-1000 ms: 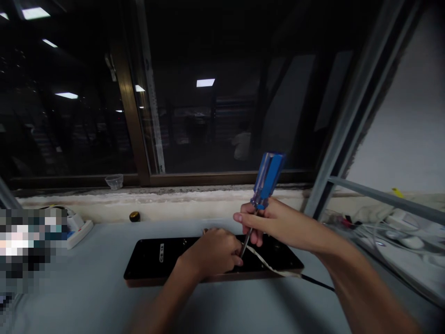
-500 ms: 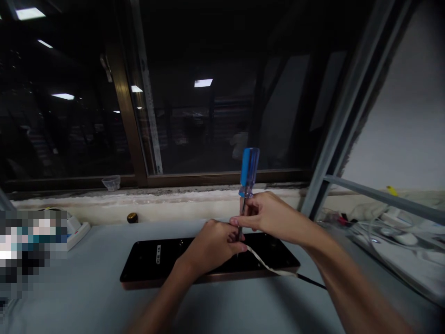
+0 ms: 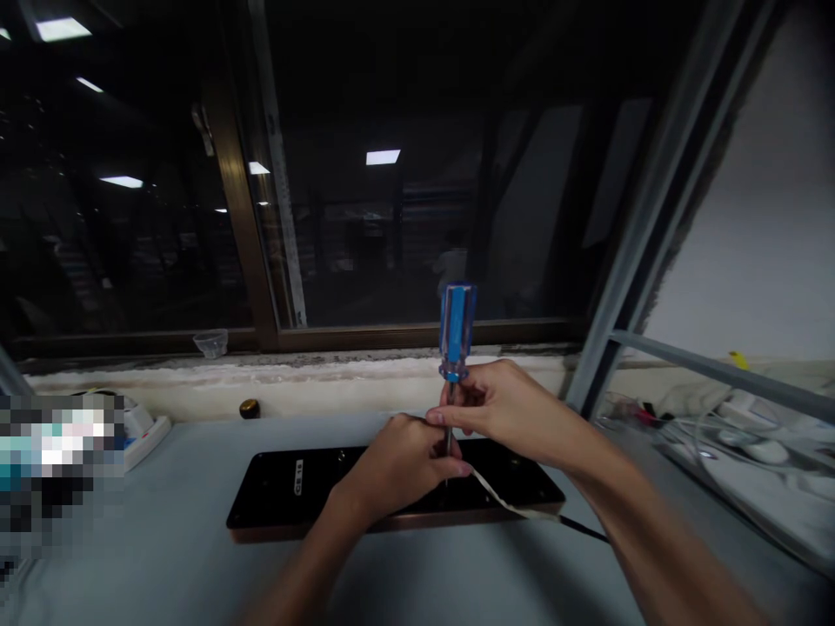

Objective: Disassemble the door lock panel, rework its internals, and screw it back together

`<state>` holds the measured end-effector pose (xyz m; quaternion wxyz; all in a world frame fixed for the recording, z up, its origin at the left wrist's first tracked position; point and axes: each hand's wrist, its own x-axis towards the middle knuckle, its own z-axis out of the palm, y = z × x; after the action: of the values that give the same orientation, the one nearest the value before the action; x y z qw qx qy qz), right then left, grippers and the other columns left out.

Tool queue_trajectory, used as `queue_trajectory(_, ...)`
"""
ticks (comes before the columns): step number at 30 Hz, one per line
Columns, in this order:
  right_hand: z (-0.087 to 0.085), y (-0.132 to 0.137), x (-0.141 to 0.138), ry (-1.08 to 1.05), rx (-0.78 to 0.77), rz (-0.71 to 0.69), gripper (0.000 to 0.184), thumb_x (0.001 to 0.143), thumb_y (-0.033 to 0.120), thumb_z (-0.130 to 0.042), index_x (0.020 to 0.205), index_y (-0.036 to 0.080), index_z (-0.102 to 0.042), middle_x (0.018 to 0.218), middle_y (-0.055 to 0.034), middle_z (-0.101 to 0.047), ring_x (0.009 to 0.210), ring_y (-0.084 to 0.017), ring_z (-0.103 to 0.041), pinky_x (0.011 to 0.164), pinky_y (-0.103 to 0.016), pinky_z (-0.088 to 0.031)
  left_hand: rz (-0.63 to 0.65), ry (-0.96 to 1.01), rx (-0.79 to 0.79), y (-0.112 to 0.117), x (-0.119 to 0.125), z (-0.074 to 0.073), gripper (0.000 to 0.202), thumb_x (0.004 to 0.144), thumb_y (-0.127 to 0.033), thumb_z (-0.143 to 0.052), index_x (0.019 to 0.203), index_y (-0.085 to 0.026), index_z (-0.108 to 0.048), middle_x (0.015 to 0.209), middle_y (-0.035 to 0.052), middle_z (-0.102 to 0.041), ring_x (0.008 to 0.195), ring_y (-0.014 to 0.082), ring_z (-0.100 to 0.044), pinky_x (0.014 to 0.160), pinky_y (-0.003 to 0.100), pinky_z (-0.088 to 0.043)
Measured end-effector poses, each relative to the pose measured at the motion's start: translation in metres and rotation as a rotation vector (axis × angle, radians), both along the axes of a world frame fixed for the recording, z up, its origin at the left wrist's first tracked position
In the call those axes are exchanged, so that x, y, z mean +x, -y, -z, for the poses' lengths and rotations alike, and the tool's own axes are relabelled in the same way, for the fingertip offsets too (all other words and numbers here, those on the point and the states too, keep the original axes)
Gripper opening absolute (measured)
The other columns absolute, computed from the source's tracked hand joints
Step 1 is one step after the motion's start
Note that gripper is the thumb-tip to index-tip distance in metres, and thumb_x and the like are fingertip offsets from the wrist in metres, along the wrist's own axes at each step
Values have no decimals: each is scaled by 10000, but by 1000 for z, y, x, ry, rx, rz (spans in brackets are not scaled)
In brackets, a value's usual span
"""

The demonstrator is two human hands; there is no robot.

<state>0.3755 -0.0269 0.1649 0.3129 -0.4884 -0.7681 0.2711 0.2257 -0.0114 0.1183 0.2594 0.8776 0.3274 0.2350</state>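
A screwdriver (image 3: 457, 326) with a clear blue handle stands nearly upright over a long black panel (image 3: 274, 487) with copper-coloured sides. My right hand (image 3: 486, 402) pinches its metal shaft just below the handle. Close to the lower shaft, my left hand (image 3: 408, 461) rests over the panel with its fingers curled and thumb drawn in; what lies between them is hidden. The screwdriver's tip cannot be made out clearly. From beside my left thumb a whitish cable (image 3: 505, 502) runs across the panel and turns black past its right end.
Behind the table (image 3: 150, 513) is a window with a sill, where a clear plastic cup (image 3: 210, 342) stands. A small dark-and-gold cap (image 3: 249, 408) sits at the table's back. Grey metal posts (image 3: 652, 226) and cluttered cables (image 3: 731, 439) are at right; a white power strip (image 3: 147, 442) lies left.
The screwdriver's handle has shifted slightly left and shows a different face, so it has turned in my right hand. My left hand stays in nearly the same place.
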Motion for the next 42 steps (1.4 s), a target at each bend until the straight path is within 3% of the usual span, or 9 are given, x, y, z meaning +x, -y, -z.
queue_trajectory(6,3,1,5,-152,-177,-255,201,773,364,-555,813,169,-576,635,9,-609,604,-122,-582,582,-241,-446,34,-7,30,0,-1,0,91,750,-174,-566,774,-151,-650,715,-3,-642,687,121,-583,654,203,-428)
queue_trajectory(12,-5,5,12,-166,-37,-140,186,703,347,-640,688,162,-630,562,30,-551,533,-84,-507,505,-208,-392,4,-53,-34,11,-24,-22,183,762,-279,-570,894,-169,-634,776,7,-656,703,127,-588,655,218,-432)
queue_trajectory(17,-13,16,18,-527,191,-66,150,645,308,-709,654,183,-626,588,16,-601,550,-98,-562,540,-216,-452,-144,-161,-45,50,-62,-35,141,774,-220,-522,807,-211,-660,740,-27,-643,656,97,-572,601,185,-390)
queue_trajectory(20,-16,24,17,-729,238,-157,182,681,325,-687,594,193,-598,543,14,-594,520,-96,-561,499,-203,-458,-280,-235,-118,77,-88,-12,167,746,-166,-506,732,-222,-663,709,-39,-644,651,95,-575,611,176,-390)
queue_trajectory(23,-21,31,14,-797,272,-238,308,705,391,-650,488,190,-564,481,6,-547,468,-104,-532,397,-203,-431,-382,-329,-153,91,-110,30,194,721,-134,-486,703,-215,-661,745,-19,-656,672,106,-587,631,181,-411)
queue_trajectory(26,-25,38,13,-787,338,-261,323,723,398,-630,473,200,-578,456,9,-505,472,-114,-530,368,-207,-426,-507,-422,-60,92,-124,74,228,717,-127,-462,749,-226,-665,773,3,-655,719,130,-608,649,193,-433)
queue_trajectory(29,-27,44,15,-734,349,-263,309,741,402,-610,502,208,-609,475,13,-522,464,-106,-539,382,-208,-433,-571,-452,58,87,-127,99,243,721,-123,-452,770,-232,-663,790,13,-649,751,138,-611,680,197,-446)
queue_trajectory(38,-34,61,27,-662,366,-255,287,755,410,-591,544,225,-652,533,7,-590,425,-106,-560,422,-235,-463,-531,-565,271,85,-121,105,228,744,-132,-473,689,-236,-668,772,22,-662,770,161,-614,716,225,-468)
queue_trajectory(42,-38,63,29,-730,406,-252,259,749,382,-608,545,233,-667,515,12,-580,458,-105,-564,404,-217,-460,-527,-475,240,89,-107,93,214,681,-82,-484,659,-214,-651,750,22,-668,759,176,-617,718,253,-471)
